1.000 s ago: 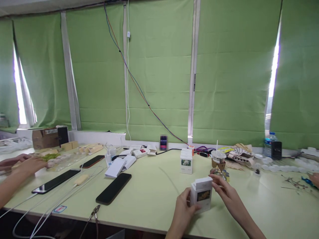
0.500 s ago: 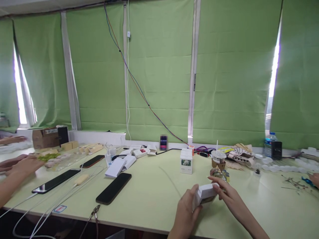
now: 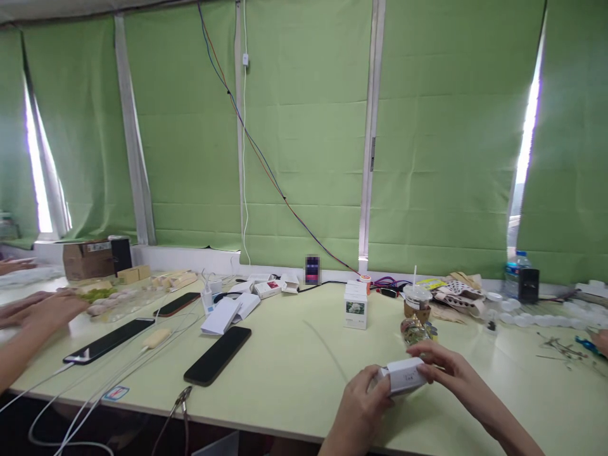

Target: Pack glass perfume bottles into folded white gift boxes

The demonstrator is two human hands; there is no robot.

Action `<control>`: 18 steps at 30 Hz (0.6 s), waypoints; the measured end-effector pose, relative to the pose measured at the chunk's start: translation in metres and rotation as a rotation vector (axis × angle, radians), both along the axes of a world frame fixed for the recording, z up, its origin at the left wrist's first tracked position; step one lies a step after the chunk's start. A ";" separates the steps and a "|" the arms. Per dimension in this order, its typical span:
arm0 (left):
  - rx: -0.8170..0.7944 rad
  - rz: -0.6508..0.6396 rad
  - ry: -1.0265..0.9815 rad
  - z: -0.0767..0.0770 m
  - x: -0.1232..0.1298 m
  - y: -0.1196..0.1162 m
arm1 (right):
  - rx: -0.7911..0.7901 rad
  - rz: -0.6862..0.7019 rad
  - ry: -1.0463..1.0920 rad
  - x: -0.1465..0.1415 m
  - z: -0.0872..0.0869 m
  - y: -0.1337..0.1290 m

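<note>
Green blinds (image 3: 304, 145) hang behind the pale table (image 3: 280, 380). One brown cardboard carton (image 3: 85, 261) stands at left; one lidded plastic cup (image 3: 418, 299) with straw (image 3: 415, 275) and one blue-capped bottle (image 3: 511, 274), at right.

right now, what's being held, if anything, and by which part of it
The left grip holds a small white rectangular cardboard box by its left end; the right grip touches its right end, though whether it clasps is unclear.

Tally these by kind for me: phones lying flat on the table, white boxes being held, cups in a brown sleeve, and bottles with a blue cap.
Phones lying flat: 3
Held white box: 1
Cup in a brown sleeve: 1
Blue-capped bottle: 1
Total: 6
</note>
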State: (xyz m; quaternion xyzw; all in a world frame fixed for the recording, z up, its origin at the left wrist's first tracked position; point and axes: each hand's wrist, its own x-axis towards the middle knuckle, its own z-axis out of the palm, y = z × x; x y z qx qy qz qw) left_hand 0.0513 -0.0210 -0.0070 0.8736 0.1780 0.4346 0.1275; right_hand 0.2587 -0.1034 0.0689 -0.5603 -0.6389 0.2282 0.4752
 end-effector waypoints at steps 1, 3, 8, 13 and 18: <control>-0.001 0.002 -0.009 -0.001 0.000 0.001 | 0.007 0.025 -0.020 0.000 0.001 -0.001; -0.003 -0.003 -0.015 -0.003 0.001 0.002 | 0.023 0.083 -0.053 0.000 0.003 -0.003; -0.021 -0.095 -0.052 -0.005 0.001 0.003 | 0.042 0.089 -0.057 -0.004 0.004 -0.003; -0.055 -0.084 -0.080 -0.009 -0.001 0.002 | 0.075 0.060 -0.121 -0.008 0.001 0.000; -0.101 -0.027 -0.068 -0.010 -0.004 0.000 | 0.079 0.062 -0.185 -0.011 0.004 -0.002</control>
